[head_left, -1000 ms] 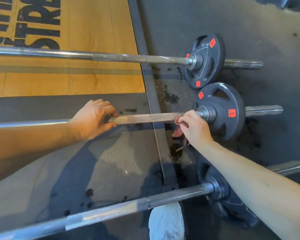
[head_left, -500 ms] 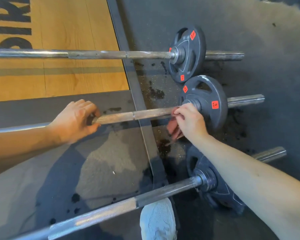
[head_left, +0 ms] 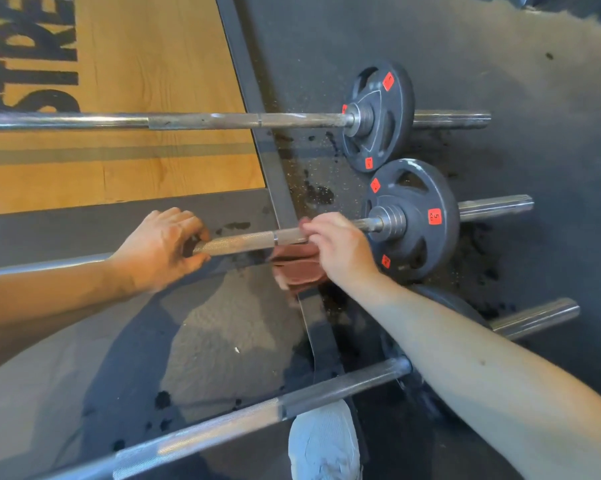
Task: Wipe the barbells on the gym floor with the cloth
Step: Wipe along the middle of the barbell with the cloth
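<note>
Three barbells lie side by side on the gym floor. My left hand [head_left: 160,247] grips the bar of the middle barbell [head_left: 243,240]. My right hand [head_left: 333,249] holds a reddish-brown cloth [head_left: 297,268] wrapped around the same bar, a short way left of its dark plate [head_left: 427,216] with orange stickers. The cloth hangs below the bar under my palm. The far barbell [head_left: 222,120] carries a matching plate [head_left: 392,109]. The near barbell [head_left: 222,426] runs across the bottom, its plate mostly hidden by my right forearm.
A wooden lifting platform [head_left: 146,77] with black lettering fills the upper left, edged by a dark metal frame [head_left: 257,109]. Dark wet spots [head_left: 321,194] mark the rubber floor. My white shoe [head_left: 323,445] stands at the bottom beside the near bar.
My right hand has slid the cloth leftward along the middle bar, away from the plate collar, and more cloth now shows under the bar. My left hand keeps its grip.
</note>
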